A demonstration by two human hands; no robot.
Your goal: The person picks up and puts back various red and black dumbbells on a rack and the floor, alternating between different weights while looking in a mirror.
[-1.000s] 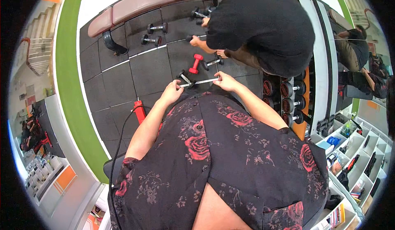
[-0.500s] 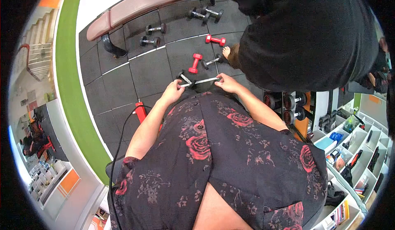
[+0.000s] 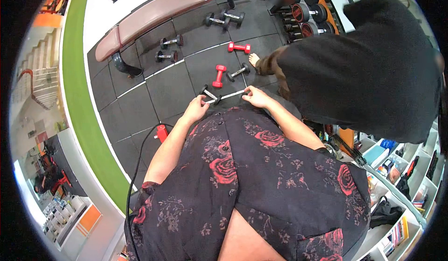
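My left hand [image 3: 196,109] is in front of my waist with its fingers curled together. Level with it on the other side is my right hand [image 3: 257,97], its thumb and fingers pressed in a pinch. What they grip, if anything, is too small or hidden to make out. Both are close to the lower edge of my dark shirt [image 3: 261,163] with red roses. On the floor just beyond them lies a black and silver dumbbell [image 3: 211,94]. Farther off are a red dumbbell [image 3: 219,76], a second red dumbbell [image 3: 239,48] and another black dumbbell [image 3: 238,72].
A brown padded bench [image 3: 158,13] stands at the back, with several dumbbells near it. To the right, a person in black [image 3: 354,69] bends over beside a dumbbell rack [image 3: 333,9]. White shelves [image 3: 387,186] hold bags and small items. A black cable [image 3: 129,200] hangs at my left.
The person in black has shifted right and lower, uncovering the dumbbell rack. My view has tilted slightly. My hands keep nearly the same pose.
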